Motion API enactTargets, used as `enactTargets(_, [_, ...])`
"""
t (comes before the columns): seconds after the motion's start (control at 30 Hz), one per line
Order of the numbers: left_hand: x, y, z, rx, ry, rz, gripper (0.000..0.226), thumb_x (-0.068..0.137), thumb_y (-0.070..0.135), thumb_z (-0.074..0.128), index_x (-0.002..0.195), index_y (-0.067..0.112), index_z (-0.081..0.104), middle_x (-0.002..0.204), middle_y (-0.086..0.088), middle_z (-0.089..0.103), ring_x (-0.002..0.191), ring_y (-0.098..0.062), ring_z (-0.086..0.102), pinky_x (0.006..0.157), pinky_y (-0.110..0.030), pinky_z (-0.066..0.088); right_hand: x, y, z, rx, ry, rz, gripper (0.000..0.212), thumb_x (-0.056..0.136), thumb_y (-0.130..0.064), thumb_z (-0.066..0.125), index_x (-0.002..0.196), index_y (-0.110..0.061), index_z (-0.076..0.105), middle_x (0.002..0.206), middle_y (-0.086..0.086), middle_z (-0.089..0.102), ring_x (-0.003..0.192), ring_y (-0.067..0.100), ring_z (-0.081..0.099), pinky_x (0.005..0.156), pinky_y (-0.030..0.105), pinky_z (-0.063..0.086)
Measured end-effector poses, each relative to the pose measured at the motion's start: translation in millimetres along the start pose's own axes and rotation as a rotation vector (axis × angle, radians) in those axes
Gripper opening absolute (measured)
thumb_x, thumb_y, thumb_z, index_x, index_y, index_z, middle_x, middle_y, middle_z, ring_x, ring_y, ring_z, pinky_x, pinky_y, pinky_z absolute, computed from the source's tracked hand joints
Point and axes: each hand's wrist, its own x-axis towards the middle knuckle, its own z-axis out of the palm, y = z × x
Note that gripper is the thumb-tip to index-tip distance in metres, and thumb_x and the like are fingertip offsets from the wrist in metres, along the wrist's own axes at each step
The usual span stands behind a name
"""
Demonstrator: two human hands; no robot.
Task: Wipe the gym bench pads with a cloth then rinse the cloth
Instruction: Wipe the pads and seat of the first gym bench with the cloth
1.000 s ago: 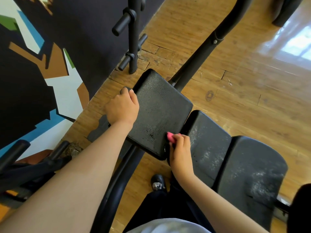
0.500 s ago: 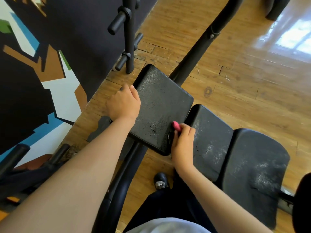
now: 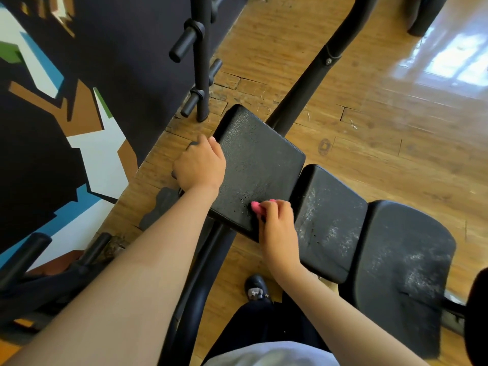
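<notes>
While scrubbing at the near right corner of the end pad (image 3: 258, 159), pinching the pink cloth (image 3: 255, 206) bunched small in the curled right hand (image 3: 277, 223), likely for concentrated pressure there. Clamping the left hand (image 3: 199, 165) over the pad's left edge, fingers curled round it, seemingly steadying it against the rubbing. Leaving the dusty middle pad (image 3: 330, 220) and seat pad (image 3: 401, 254) for later; rinsing not yet begun.

Upper pad (image 3: 260, 159) surface found unobstructed between the left hand (image 3: 200, 166), gripped on its left edge, and the right hand (image 3: 277, 228), holding a pink cloth (image 3: 256, 207) at its near corner. Far end is closed off by a pegged upright post (image 3: 202, 62) and a slanted frame tube (image 3: 311, 77). Wall (image 3: 79, 107) close at left. Open floor (image 3: 396, 143) recorded at right.
</notes>
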Motion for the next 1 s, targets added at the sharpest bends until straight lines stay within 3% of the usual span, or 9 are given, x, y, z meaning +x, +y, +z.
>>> enactTargets(0.13, [-2.0,-3.1,0.6,-0.043,-0.044,-0.019,0.045,0.104,0.034,0.020,0.103,0.007,0.055,0.086,-0.015,0.066,0.072,-0.032,0.061,0.055,-0.033,0.035,23.4,-11.5,5.3,-0.175,-0.028,-0.158,0.026,0.096,-0.032,0.046,0.097,-0.008,0.053,0.102,0.012,0.056,0.087,0.030,0.057,0.042,0.033,0.045])
enactTargets(0.23, [-7.1,-15.2,-5.4,-0.157,-0.179,0.001,0.047,0.104,0.041,0.019,0.112,0.009,0.053,0.095,-0.015,0.065,0.073,-0.029,0.057,0.057,-0.034,0.038,62.2,-13.1,-0.8,-0.234,-0.069,-0.060,0.021,0.095,-0.023,0.053,0.106,-0.005,0.053,0.110,0.015,0.050,0.097,0.034,0.053,0.050,0.041,0.049])
enactTargets(0.33, [-23.7,-36.3,-12.5,-0.407,-0.317,-0.006,0.046,0.104,0.042,0.024,0.136,0.017,0.047,0.128,-0.009,0.060,0.112,-0.027,0.057,0.082,-0.037,0.047,64.0,-24.5,0.9,-0.196,-0.099,-0.093,0.021,0.095,-0.021,0.056,0.107,-0.005,0.051,0.111,0.015,0.049,0.098,0.033,0.052,0.054,0.043,0.052])
enactTargets(0.4, [-34.7,-41.7,-15.1,-0.485,-0.281,-0.050,0.045,0.104,0.042,0.028,0.141,0.022,0.045,0.135,-0.002,0.057,0.121,-0.023,0.054,0.093,-0.037,0.046,38.1,-36.6,7.2,-0.123,-0.082,-0.208,0.018,0.094,-0.023,0.057,0.100,-0.006,0.054,0.104,0.013,0.054,0.092,0.031,0.055,0.051,0.037,0.051])
enactTargets(0.5, [-39.7,-36.3,-13.1,-0.384,-0.114,-0.047,0.041,0.103,0.040,0.033,0.133,0.020,0.053,0.116,-0.003,0.067,0.101,-0.024,0.063,0.082,-0.042,0.053,18.6,-39.9,9.0,-0.079,-0.071,-0.327,0.026,0.097,-0.033,0.045,0.095,-0.010,0.056,0.101,0.010,0.058,0.089,0.028,0.058,0.049,0.034,0.049])
enactTargets(0.57, [-40.7,-34.8,-13.5,-0.405,-0.075,-0.050,0.038,0.103,0.038,0.035,0.129,0.019,0.056,0.107,-0.004,0.070,0.094,-0.024,0.064,0.078,-0.043,0.053,41.8,-35.7,6.8,-0.089,-0.071,-0.298,0.024,0.095,-0.034,0.046,0.097,-0.011,0.053,0.101,0.011,0.057,0.088,0.029,0.058,0.047,0.035,0.050])
enactTargets(0.67, [-43.2,-36.6,-13.9,-0.444,-0.062,-0.058,0.034,0.103,0.033,0.038,0.126,0.019,0.058,0.104,-0.004,0.071,0.091,-0.025,0.065,0.077,-0.041,0.053,83.3,-32.0,5.6,-0.167,-0.061,-0.226,0.020,0.089,-0.022,0.059,0.100,-0.007,0.053,0.103,0.015,0.055,0.089,0.033,0.058,0.046,0.035,0.047])
enactTargets(0.87, [-45.4,-36.0,-12.8,-0.480,-0.025,-0.047,0.043,0.098,0.038,0.034,0.125,0.015,0.060,0.100,-0.006,0.072,0.090,-0.026,0.066,0.072,-0.036,0.050,59.0,-42.0,12.1,-0.145,-0.044,-0.336,0.032,0.093,-0.033,0.043,0.096,-0.007,0.063,0.101,0.011,0.059,0.088,0.028,0.058,0.050,0.034,0.050])
enactTargets(1.0, [-45.3,-37.4,-8.3,-0.478,-0.014,-0.047,0.034,0.102,0.031,0.041,0.126,0.015,0.059,0.102,-0.006,0.071,0.089,-0.024,0.066,0.068,-0.030,0.045,71.2,-42.1,11.5,-0.168,-0.108,-0.397,0.024,0.091,-0.028,0.052,0.102,-0.009,0.063,0.105,0.010,0.059,0.092,0.026,0.057,0.052,0.034,0.050])
